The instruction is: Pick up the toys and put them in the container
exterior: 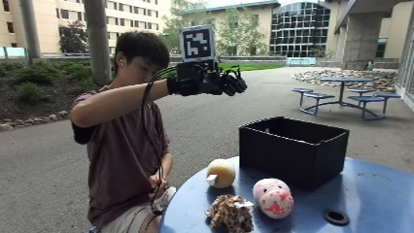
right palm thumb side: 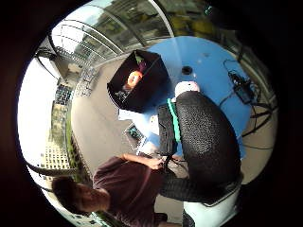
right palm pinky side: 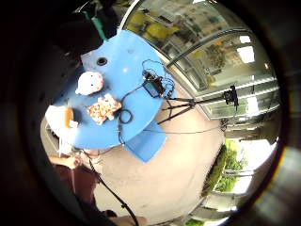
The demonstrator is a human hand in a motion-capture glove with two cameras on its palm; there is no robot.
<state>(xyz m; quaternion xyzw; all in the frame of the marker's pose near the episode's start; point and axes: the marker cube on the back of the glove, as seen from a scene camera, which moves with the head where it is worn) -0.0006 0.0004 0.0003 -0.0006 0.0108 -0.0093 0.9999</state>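
Note:
Three plush toys lie on the round blue table (exterior: 369,189): a cream-yellow round one (exterior: 221,173), a giraffe-patterned one (exterior: 231,212) and a pink-and-white pig (exterior: 273,196). Behind them stands the black container (exterior: 294,150). My gloved right hand (exterior: 216,81) is raised high above the table's near edge at head height, fingers loosely curled, holding nothing. From the palm, the pig (right palm pinky side: 89,82), the giraffe toy (right palm pinky side: 103,108) and the cream toy (right palm pinky side: 63,117) show far below. An orange toy (right palm thumb side: 135,78) lies inside the container (right palm thumb side: 142,90).
A small device with black cables (right palm pinky side: 153,87) sits on the table's far side, beside a tripod (right palm pinky side: 188,101) on the ground. The tabletop has a centre hole (exterior: 336,216). The person sits at the table's edge, bare hand in the lap.

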